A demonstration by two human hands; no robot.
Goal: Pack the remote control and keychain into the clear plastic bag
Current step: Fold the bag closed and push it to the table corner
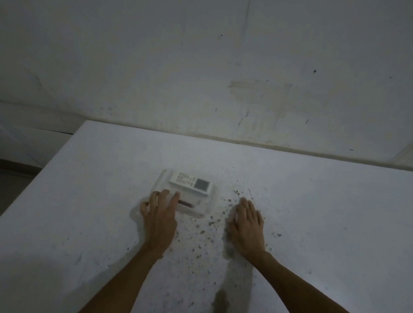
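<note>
A white remote control [191, 183] with a grey screen lies flat on the white table, inside or on the clear plastic bag [205, 210]; I cannot tell which. A dark reddish item, probably the keychain [186, 204], lies just in front of the remote within the bag's outline. My left hand [160, 212] rests with spread fingers on the bag's near left corner, its fingertips touching the plastic. My right hand [246, 222] lies flat on the table to the right of the bag, fingers together, holding nothing.
The white table [317, 210] is speckled with dark flecks [209, 228] between and beyond my hands. Its far edge meets a stained grey wall [229, 73]. The table's left edge drops off to a dark floor [8, 182].
</note>
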